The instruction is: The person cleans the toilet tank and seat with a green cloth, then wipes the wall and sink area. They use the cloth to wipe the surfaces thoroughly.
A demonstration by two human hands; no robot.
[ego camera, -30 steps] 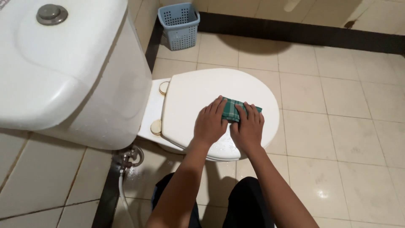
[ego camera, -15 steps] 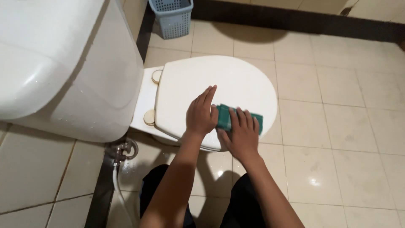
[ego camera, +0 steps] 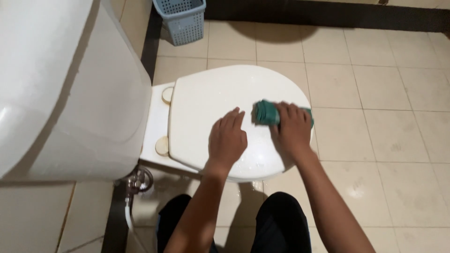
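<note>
My right hand (ego camera: 291, 131) lies palm down on a green sponge (ego camera: 268, 113), fingers spread over its top and pressing it flat against the closed white toilet lid (ego camera: 206, 98); the sponge shows past my fingertips on the side toward the tank, a little blurred, and a sliver of it peeks out by my little finger near the lid's front edge. It sits on the front half of the lid, toward the rim farthest from the hinges. My left hand (ego camera: 228, 139) holds nothing: it rests flat and open on the lid just beside the right one, fingers together and pointing toward the far side of the lid. The lid surface around both hands glistens with small wet spots. At the hinge end, two round beige caps (ego camera: 167, 95) sit on the white base, and behind them rises the white tank (ego camera: 70, 84). Below the tank a metal water valve (ego camera: 139, 179) with a white hose (ego camera: 128, 216) stands against the wall tiles. A light blue plastic basket (ego camera: 182, 19) stands on the beige tiled floor (ego camera: 375, 136) beyond the toilet, well apart from my hands. My dark-clothed knees (ego camera: 281, 220) show at the bottom edge.
</note>
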